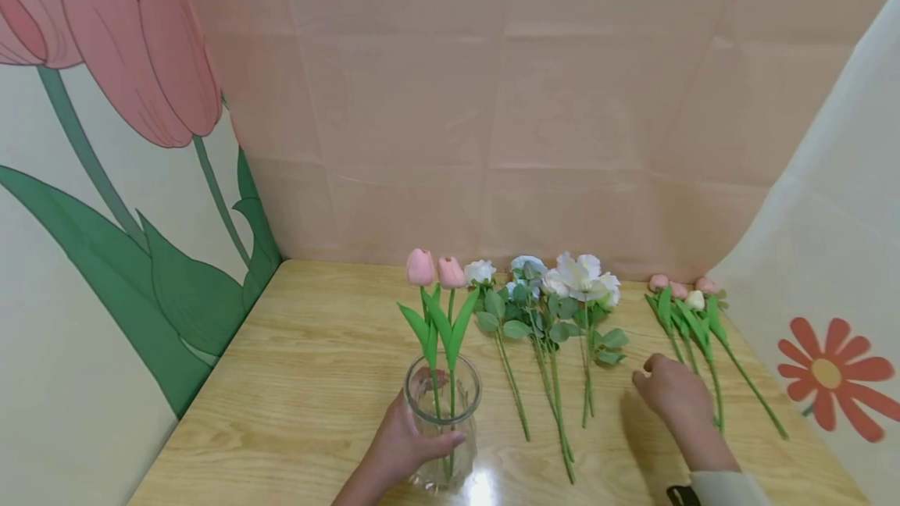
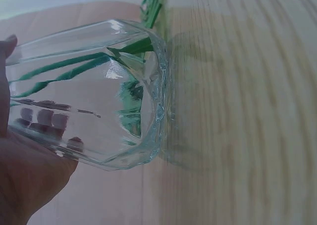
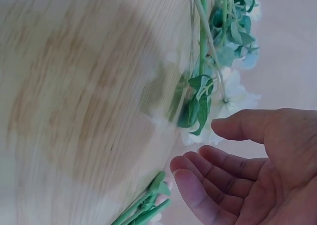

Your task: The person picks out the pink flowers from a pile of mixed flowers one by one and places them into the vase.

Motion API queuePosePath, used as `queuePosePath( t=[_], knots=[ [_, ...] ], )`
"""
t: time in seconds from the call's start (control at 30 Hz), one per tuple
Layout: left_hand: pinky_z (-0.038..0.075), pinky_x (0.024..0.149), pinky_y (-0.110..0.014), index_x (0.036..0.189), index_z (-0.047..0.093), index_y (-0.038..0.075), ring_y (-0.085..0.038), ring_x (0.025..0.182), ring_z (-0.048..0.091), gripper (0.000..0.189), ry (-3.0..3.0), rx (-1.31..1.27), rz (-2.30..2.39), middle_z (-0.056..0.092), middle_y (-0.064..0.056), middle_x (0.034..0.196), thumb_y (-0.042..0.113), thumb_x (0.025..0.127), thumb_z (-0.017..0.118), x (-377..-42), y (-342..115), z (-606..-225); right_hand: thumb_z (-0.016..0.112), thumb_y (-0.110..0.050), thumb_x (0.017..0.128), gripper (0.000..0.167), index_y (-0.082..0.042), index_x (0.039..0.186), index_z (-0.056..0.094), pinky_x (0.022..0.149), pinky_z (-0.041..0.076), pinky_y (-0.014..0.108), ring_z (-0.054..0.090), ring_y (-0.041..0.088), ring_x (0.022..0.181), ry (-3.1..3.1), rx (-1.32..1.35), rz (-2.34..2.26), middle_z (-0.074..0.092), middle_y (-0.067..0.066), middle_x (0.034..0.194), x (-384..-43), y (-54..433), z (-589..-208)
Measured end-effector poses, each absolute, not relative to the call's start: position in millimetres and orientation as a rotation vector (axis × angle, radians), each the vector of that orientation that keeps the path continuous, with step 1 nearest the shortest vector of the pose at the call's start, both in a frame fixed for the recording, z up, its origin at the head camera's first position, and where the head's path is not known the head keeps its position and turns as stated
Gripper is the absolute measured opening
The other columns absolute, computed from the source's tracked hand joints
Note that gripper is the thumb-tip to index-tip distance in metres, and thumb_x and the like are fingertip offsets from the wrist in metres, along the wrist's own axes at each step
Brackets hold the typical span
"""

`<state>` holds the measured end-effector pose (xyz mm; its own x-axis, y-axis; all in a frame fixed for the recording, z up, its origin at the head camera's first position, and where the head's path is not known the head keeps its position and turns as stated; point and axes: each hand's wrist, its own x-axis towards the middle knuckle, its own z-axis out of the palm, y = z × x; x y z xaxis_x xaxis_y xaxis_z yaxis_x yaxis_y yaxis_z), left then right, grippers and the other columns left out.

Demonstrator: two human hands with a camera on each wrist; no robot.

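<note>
My left hand (image 1: 408, 440) grips a clear glass vase (image 2: 109, 126), its fingers and thumb curled round the side below the rim. Inside the vase stand two pink tulips (image 1: 420, 267) with green leaves, their heads well above the rim. In the left wrist view the stems show through the glass. My right hand (image 1: 676, 398) hovers over the right part of the table, holding nothing. Its fingers are loosely bent, with the thumb apart from them in the right wrist view. It is nearest to a group of tulips (image 1: 696, 326), pink and white, lying on its right.
Between the hands lie a white flower (image 1: 480, 272), blue flowers (image 1: 527, 265) and large white flowers (image 1: 580, 278), stems toward me. The wooden table (image 1: 302, 381) meets a pink backdrop (image 1: 394, 100) behind. Printed cloths hang at left and right.
</note>
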<state>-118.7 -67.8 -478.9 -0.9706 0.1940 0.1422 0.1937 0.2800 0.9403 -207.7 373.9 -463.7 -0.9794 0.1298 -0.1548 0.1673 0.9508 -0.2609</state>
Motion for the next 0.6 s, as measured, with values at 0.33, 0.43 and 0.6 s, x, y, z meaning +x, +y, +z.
queuePosePath(
  t=[0.33, 0.43, 0.6],
  knots=[
    [0.036, 0.105, -0.074, 0.143, 0.047, 0.029, -0.041, 0.135, 0.048, 0.086, 2.502, 0.412, 1.862, 0.057, -0.007, 0.142, 0.039, 0.070, 0.091, -119, -68, -481, 0.056, -0.035, 0.098, 0.053, 0.010, 0.125, 0.056, 0.073, 0.053, 0.060, 0.060, 0.055, 0.099, 2.967, 0.245, -0.387, 0.059, 0.037, 0.121, -207, 387, -464],
    [0.037, 0.105, -0.073, 0.143, 0.047, 0.028, -0.043, 0.134, 0.048, 0.086, 2.498, 0.415, 1.865, 0.057, -0.008, 0.142, 0.039, 0.070, 0.091, -119, -68, -480, 0.056, -0.035, 0.098, 0.054, 0.010, 0.127, 0.055, 0.073, 0.053, 0.060, 0.059, 0.057, 0.101, 2.952, 0.269, -0.391, 0.058, 0.038, 0.123, -206, 391, -463],
    [0.036, 0.105, -0.074, 0.146, 0.045, 0.023, -0.043, 0.134, 0.047, 0.089, 2.498, 0.412, 1.864, 0.057, -0.010, 0.143, 0.039, 0.071, 0.091, -119, -68, -479, 0.056, -0.039, 0.098, 0.057, 0.008, 0.130, 0.053, 0.071, 0.052, 0.061, 0.057, 0.060, 0.102, 2.921, 0.327, -0.404, 0.056, 0.037, 0.127, -204, 398, -461]
  ],
)
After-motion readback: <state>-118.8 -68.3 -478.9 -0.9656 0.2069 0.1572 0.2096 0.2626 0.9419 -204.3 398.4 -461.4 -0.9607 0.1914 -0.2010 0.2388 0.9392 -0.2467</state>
